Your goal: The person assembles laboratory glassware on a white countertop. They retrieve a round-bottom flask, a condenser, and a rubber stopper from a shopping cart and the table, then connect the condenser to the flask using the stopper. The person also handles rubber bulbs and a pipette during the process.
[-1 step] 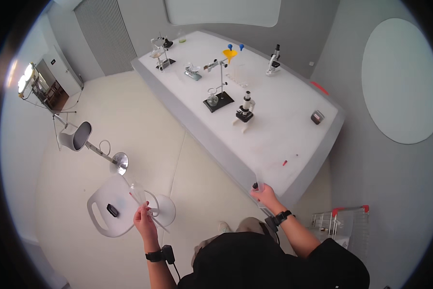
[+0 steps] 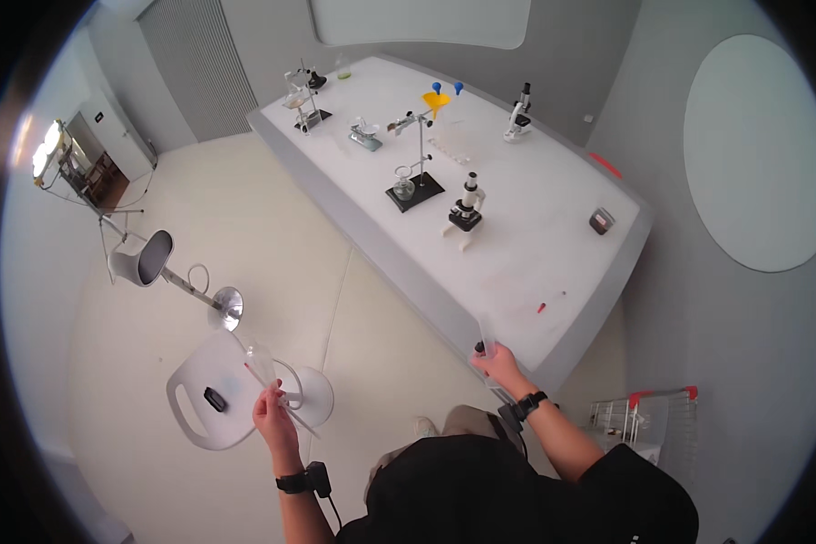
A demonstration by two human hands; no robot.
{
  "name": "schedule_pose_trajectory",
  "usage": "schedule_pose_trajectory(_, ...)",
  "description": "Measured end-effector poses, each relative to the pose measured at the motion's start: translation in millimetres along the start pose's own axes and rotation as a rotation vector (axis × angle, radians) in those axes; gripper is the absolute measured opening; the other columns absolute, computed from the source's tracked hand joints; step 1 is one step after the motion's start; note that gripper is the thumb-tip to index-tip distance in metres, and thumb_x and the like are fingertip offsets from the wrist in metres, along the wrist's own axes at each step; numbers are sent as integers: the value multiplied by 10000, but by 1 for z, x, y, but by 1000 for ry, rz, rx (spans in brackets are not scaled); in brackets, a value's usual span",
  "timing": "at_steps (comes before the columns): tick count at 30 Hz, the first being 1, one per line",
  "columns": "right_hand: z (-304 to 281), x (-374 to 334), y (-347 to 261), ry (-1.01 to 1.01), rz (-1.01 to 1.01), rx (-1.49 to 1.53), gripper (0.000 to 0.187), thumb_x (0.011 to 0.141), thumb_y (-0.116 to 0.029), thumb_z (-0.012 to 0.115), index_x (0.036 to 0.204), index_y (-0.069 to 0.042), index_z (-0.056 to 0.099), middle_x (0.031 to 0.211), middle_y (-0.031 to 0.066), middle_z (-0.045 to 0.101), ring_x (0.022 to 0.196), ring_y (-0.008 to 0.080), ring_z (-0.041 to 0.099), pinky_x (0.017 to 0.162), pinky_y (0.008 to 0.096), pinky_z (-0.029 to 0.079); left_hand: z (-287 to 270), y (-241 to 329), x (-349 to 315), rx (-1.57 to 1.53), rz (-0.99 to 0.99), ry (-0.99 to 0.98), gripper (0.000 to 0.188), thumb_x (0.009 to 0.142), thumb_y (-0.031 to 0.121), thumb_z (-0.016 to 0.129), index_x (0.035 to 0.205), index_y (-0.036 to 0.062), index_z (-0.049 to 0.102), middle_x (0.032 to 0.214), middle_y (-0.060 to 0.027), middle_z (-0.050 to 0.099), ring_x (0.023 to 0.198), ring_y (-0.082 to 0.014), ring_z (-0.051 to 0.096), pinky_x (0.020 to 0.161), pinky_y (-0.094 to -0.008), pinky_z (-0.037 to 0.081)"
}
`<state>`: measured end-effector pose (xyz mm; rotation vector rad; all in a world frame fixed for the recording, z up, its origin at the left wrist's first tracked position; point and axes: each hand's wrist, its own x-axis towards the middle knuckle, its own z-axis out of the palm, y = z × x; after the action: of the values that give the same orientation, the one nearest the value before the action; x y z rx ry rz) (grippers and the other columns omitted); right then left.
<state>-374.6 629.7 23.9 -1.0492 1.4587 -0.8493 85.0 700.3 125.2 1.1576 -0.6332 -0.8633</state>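
Observation:
My left hand (image 2: 272, 410) is closed, above the edge of a white chair seat (image 2: 184, 419). Its fingers grip a clear, tapering vessel (image 2: 259, 361), whose exact kind I cannot make out, along with a thin rod (image 2: 309, 429) that slants down past the palm. At the table's near edge, my right hand (image 2: 501, 365) is wrapped round a clear, narrow tube-like piece (image 2: 488, 328). A small black part (image 2: 479, 347) shows beside its thumb; whether it belongs to the tube is unclear. Both wrists wear black bands.
On the white table (image 2: 508, 263) stand two microscopes (image 2: 466, 214) (image 2: 517, 122), a clamp stand (image 2: 421, 154) with flask, a yellow funnel (image 2: 436, 104), a balance (image 2: 365, 136) and a dark box (image 2: 601, 220). A wire cart (image 2: 644, 419) stands right; a stool (image 2: 154, 257), left.
The view has shifted very slightly, so the table items sit a few pixels farther right. Both hands keep their grips.

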Motion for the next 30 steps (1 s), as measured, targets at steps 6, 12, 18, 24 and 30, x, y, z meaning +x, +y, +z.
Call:
schedule_pose_trajectory(6, 43, 134, 34, 316, -97, -317, 224, 784, -147, 679, 953, -20, 603, 810, 105, 644, 677, 240, 625, 635, 349, 515, 22, -19, 78, 34, -43, -13, 222, 954, 140, 570, 812, -20, 631, 1038, -147, 669, 990, -178, 598, 807, -281, 447)
schedule_pose_trajectory(12, 66, 235, -1, 620, -108, -488, 323, 776, -166, 683, 1057, -35, 593, 1083, 158, 613, 1027, 347, 585, 850, 412, 488, 35, -16, 175, 103, -56, -1, 219, 947, 140, 572, 810, -17, 640, 1039, -141, 670, 930, -162, 600, 748, -259, 455)
schedule_pose_trajectory(18, 86, 309, 8, 714, -129, -584, 327, 795, -115, 671, 1107, -87, 574, 1079, 99, 600, 971, 330, 605, 794, 421, 509, 38, 16, 303, 137, 10, -13, 210, 955, 148, 573, 843, -11, 653, 1027, -144, 669, 969, -163, 599, 800, -270, 452)
schedule_pose_trajectory(24, 89, 340, -3, 782, -64, -656, 331, 780, -97, 674, 1097, -107, 580, 1061, 93, 615, 948, 330, 616, 779, 422, 515, 73, 19, 420, 155, 20, -62, 195, 959, 154, 567, 905, -16, 646, 1042, -144, 668, 948, -158, 598, 779, -266, 448)
schedule_pose_trajectory(30, 98, 342, -14, 776, 94, -727, 368, 772, -110, 691, 1126, -104, 588, 1065, 95, 627, 966, 329, 615, 794, 416, 511, 106, -11, 521, 167, -12, -203, 230, 983, 169, 525, 927, -22, 640, 1052, -150, 665, 1134, -223, 579, 844, -285, 450)
